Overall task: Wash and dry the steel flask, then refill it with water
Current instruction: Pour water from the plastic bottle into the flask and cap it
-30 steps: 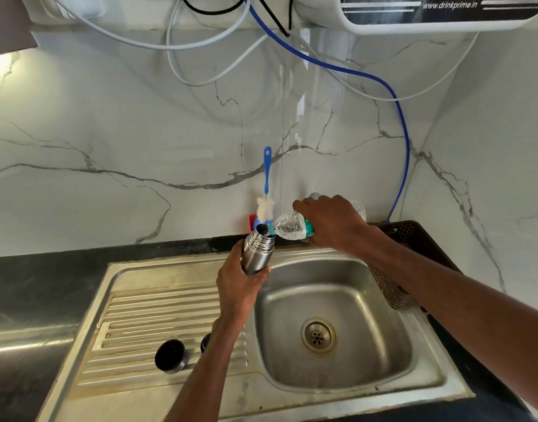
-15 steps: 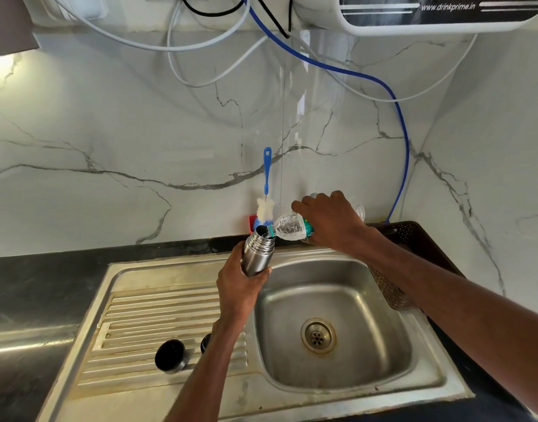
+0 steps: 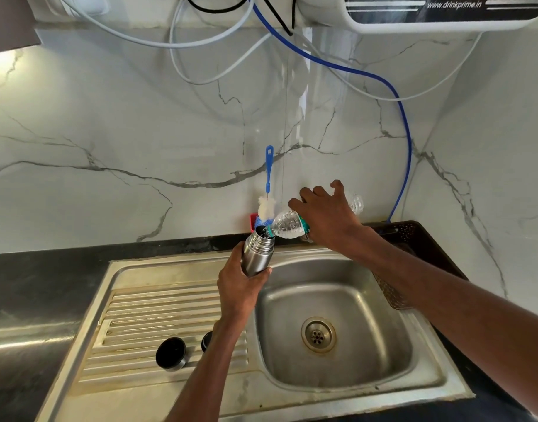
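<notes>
Left hand [image 3: 240, 287] grips the cylindrical steel flask [image 3: 258, 252] over the sink's edge while right hand [image 3: 328, 217] clasps the tilted clear plastic bottle [image 3: 287, 228]; mouths should stay aligned, pour slow.

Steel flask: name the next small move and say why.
Probably keep the plastic bottle tipped and go on pouring. Its neck sits at the open mouth of the steel flask, which the left hand holds over the sink while the right hand holds the bottle. The fill level is hidden.
</notes>
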Demonstrator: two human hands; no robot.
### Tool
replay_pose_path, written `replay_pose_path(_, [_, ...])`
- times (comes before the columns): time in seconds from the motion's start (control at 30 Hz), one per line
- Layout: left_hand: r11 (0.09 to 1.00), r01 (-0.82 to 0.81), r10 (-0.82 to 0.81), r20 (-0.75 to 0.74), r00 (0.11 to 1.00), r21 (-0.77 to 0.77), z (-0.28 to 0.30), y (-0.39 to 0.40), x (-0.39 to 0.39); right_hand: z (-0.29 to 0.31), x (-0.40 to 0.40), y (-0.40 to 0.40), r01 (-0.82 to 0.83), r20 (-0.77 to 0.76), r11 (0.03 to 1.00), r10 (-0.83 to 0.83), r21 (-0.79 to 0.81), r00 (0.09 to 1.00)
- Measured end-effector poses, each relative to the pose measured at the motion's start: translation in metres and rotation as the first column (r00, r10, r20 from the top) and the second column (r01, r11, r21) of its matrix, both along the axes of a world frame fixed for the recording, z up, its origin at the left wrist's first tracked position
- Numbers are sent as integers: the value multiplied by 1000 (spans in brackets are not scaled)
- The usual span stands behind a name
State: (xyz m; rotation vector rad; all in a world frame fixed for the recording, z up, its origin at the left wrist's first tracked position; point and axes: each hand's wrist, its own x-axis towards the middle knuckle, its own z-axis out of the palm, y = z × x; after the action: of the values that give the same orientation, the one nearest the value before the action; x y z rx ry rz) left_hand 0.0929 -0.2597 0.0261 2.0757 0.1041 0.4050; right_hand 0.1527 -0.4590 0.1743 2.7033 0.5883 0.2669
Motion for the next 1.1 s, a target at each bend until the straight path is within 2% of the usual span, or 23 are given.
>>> replay_pose_path(0.5, [999, -22, 21, -17, 1000, -49, 4, 4, -2, 14, 1, 22, -79, 111, 991, 90, -105, 990])
replay_pose_path(0.9, [995, -21, 19, -16, 1000, -97, 5, 15, -6, 30, -9, 57, -142, 155, 946, 193, -292, 969])
replay_pose_path(1.0, [992, -23, 22, -17, 1000, -125, 3, 22, -5, 32, -9, 71, -159, 150, 949, 205, -271, 967])
replay_pose_path(1.1, [988, -35, 36, 0, 999, -150, 1, 30, -4, 29, -6, 80, -218, 221, 941, 277, -259, 935])
